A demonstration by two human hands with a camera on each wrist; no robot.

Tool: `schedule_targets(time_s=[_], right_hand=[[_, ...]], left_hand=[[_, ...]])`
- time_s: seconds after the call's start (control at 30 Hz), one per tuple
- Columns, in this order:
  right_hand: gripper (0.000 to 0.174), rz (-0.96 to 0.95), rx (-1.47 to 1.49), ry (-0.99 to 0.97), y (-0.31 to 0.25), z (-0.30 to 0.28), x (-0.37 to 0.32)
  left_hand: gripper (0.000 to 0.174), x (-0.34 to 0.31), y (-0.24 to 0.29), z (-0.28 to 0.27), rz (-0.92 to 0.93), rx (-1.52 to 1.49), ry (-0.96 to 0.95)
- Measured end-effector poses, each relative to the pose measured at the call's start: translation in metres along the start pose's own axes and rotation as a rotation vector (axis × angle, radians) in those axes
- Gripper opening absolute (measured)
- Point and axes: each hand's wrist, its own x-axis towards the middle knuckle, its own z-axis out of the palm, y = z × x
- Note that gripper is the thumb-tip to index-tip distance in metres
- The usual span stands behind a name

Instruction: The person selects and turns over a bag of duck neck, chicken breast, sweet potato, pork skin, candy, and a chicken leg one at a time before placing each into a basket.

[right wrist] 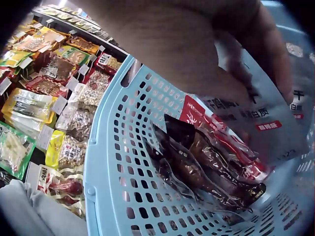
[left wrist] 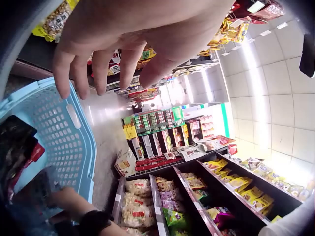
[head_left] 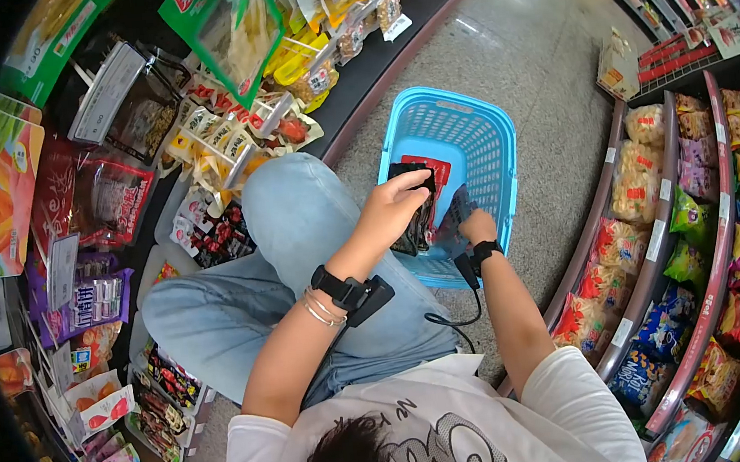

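Observation:
My right hand (head_left: 478, 227) reaches down into a light blue plastic basket (head_left: 443, 93). In the right wrist view its fingers and thumb pinch the top of a grey snack packet (right wrist: 268, 115) with dark print and a small red label. Below that packet lie dark shiny vacuum packs (right wrist: 197, 169) and a red packet (right wrist: 189, 112), on the basket's bottom and against its side. My left hand (head_left: 397, 210) hovers over the near left part of the basket. In the left wrist view its loosely bent fingers (left wrist: 101, 71) hang with nothing between them.
Hanging snack bags (head_left: 232, 38) and a low shelf edge (head_left: 406, 60) stand along the left. Curved shelves with bagged snacks (head_left: 639, 176) rise on the right. The basket rests on the grey aisle floor (head_left: 531, 43), close to my bent knee (head_left: 294, 194).

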Motion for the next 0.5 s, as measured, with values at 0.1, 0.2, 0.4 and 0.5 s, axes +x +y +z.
schedule_targets(time_s=[0.1, 0.2, 0.4, 0.5], right_hand=[[0.034, 0.020, 0.024, 0.018, 0.006, 0.008, 0.011], [0.036, 0.025, -0.008, 0.051, -0.008, -0.007, -0.006], [0.035, 0.062, -0.131, -0.274, -0.011, 0.006, 0.003], [0.039, 0.058, -0.243, -0.387, -0.009, 0.015, 0.013]], left_hand=[[0.036, 0.000, 0.002, 0.000, 0.010, -0.010, 0.009], [0.036, 0.000, 0.001, -0.001, 0.009, -0.017, 0.012], [0.036, 0.000, 0.001, -0.001, -0.014, -0.011, 0.015], [0.036, 0.000, 0.000, -0.002, -0.007, -0.016, 0.020]])
